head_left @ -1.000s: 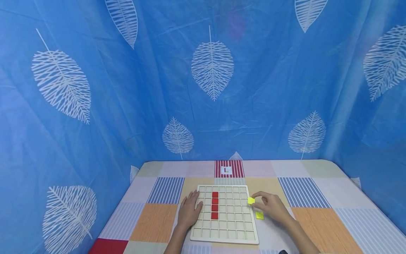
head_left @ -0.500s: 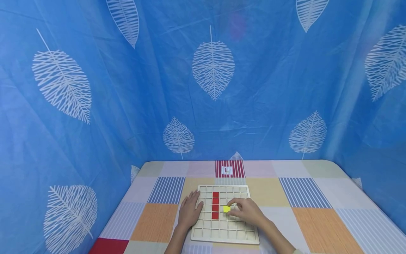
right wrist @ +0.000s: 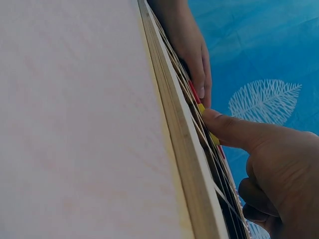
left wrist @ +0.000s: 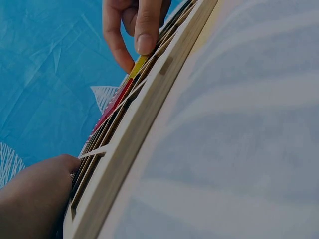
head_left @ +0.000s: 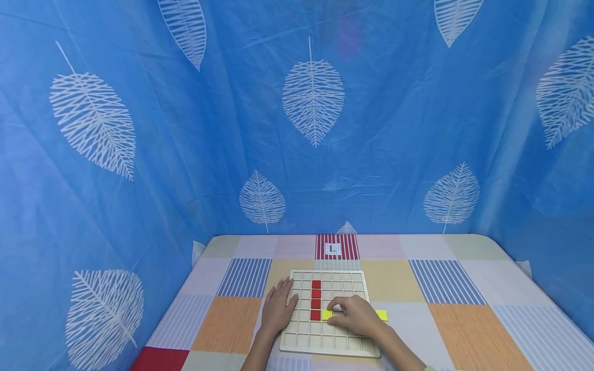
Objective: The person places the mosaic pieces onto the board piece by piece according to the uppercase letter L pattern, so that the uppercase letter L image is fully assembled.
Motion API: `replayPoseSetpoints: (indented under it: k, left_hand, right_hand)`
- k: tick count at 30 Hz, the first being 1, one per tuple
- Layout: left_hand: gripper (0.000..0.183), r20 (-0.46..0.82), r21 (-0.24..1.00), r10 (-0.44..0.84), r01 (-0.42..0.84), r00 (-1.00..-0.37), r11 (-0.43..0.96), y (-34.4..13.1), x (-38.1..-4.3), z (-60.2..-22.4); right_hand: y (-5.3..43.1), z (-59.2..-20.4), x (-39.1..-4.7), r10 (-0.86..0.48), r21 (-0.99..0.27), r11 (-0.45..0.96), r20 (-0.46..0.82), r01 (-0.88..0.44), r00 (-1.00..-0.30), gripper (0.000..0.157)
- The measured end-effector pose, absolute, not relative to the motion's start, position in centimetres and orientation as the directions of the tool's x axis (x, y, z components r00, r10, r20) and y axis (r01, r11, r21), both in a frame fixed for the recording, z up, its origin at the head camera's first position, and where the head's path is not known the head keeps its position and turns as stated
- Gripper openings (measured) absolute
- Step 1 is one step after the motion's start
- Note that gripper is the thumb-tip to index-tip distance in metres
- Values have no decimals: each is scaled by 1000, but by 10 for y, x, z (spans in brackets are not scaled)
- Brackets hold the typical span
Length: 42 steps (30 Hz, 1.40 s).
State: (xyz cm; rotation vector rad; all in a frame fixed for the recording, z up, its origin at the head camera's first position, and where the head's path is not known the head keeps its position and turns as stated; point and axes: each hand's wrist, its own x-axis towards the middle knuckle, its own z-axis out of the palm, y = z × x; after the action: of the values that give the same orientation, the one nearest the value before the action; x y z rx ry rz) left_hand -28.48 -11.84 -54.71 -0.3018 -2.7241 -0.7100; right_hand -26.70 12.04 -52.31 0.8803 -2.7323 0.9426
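A pale wooden grid board (head_left: 300, 340) lies on the table, with a column of several red square tiles (head_left: 316, 293) in its cells. Beside the lowest red tile, my right hand (head_left: 355, 315) pinches a yellow square tile (head_left: 327, 315) between thumb and finger, at the board's surface. The left wrist view shows this yellow tile (left wrist: 139, 64) right against the red. My left hand (head_left: 277, 306) rests on the board's left edge with fingers extended. Another yellow tile (head_left: 381, 315) lies just right of the board, partly hidden by the right hand.
A small card (head_left: 332, 249) with a grid and a coloured pattern lies beyond the board. A patchwork cloth (head_left: 459, 330) covers the table. A blue curtain (head_left: 371, 170) with white leaves hangs behind and at the sides.
The right hand has carried the yellow tile left from the board's right edge, then slightly down to the cell beside the lowest red tile. The left hand stays in place.
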Motion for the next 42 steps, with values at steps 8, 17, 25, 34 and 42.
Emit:
replayPoseSetpoints:
  k: [8,17,25,34,42]
  left_hand:
    - [47,338,443,122,272,-933,854,-118,-284,-547]
    - [47,349,441,124,280,-929,853,-119,-285,-547]
    - [47,345,445,121,275,-931,852,-118,-286,-547]
    - [47,334,447,124,273,-934,852,-119,-287,-547]
    - [47,330,444,121,267,-936,855,-119,-286,-546]
  right_hand:
    - [131,-521,-265,-480,-564,637,243,-525,-843,31]
    - [175,-518,-259,-417,-606,624,275,-493,-866,25]
    - [213,-518,-250,-329,-620,671,241,-406,-913,30]
    - [236,-524,-247,-270,-597,732,190,-329,-944,33]
    - [234,-523,-249,-272,-580,745,188,-330,-944,28]
